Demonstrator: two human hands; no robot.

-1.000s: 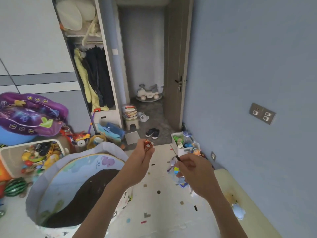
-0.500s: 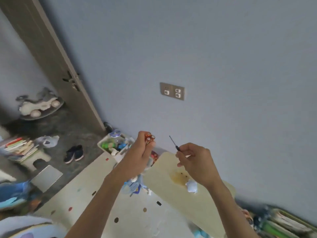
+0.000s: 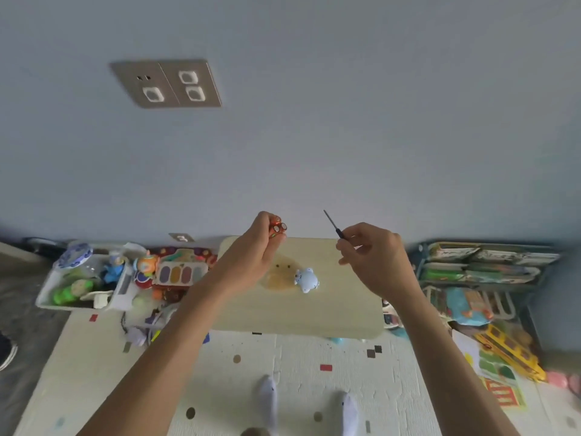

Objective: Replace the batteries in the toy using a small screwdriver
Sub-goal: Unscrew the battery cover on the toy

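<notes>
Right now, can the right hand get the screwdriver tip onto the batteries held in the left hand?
Probably yes. The right hand pinches the screwdriver, tip up, and only open air separates it from the batteries in the left hand.

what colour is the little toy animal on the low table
Pale blue toy animal with a white muzzle, seen best in the head view.

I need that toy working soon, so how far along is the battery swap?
Early. Fetched: the left hand pinches a small bundle of batteries, and the right hand holds the small screwdriver, tip up, touching nothing. Left: everything on the toy itself. The blue toy lies untouched on the low table; no cover or screw is visibly off.
</notes>
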